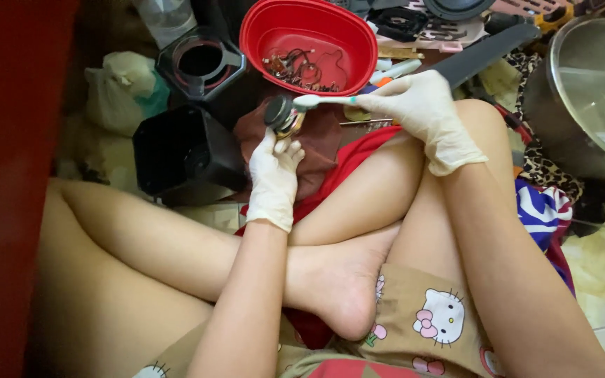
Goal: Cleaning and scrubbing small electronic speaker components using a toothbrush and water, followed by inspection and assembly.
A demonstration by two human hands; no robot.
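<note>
I sit cross-legged on the floor, both hands in pale rubber gloves. My left hand (pixel 273 175) holds up a small round dark part (pixel 283 115) with a brassy underside. My right hand (pixel 421 112) grips a white toothbrush (pixel 323 101) whose head touches the top of that part. Both hands are just in front of a red oval bowl (pixel 308 43) that holds several small dark parts and wires.
Two black square housings (pixel 183 150) (pixel 201 64) stand at the left, next to a pale plastic bag (pixel 124 87). A brown rag (pixel 320 143) lies under the hands. A large steel pot (pixel 589 91) sits at the right. A red surface (pixel 8 175) borders the left side.
</note>
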